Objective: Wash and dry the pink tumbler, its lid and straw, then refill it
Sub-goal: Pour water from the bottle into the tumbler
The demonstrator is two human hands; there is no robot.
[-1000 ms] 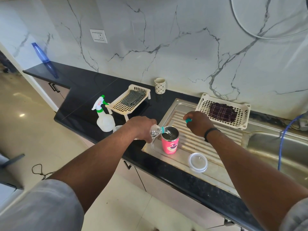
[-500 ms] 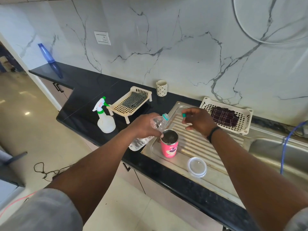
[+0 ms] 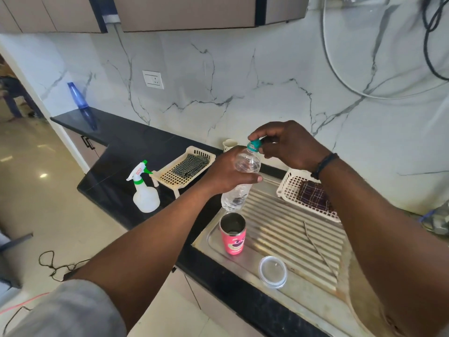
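left hand gripped water bottle above open pink tumbler, right hand pinching cap; a fumbled cap risked dropping in.

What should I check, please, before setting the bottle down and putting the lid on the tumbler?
1. Cap on bottle: the right hand pinches the green cap at the neck of the water bottle; fully screwed: cannot tell.
2. Bottle held securely: the left hand grips it upright. Ok.
3. Pink tumbler upright on the drainboard: ok.
4. Tumbler filled: level inside, cannot tell.
5. Clear lid within reach, lying beside the tumbler: ok.
6. Straw lying on the drainboard, not yet in the tumbler: not ok.
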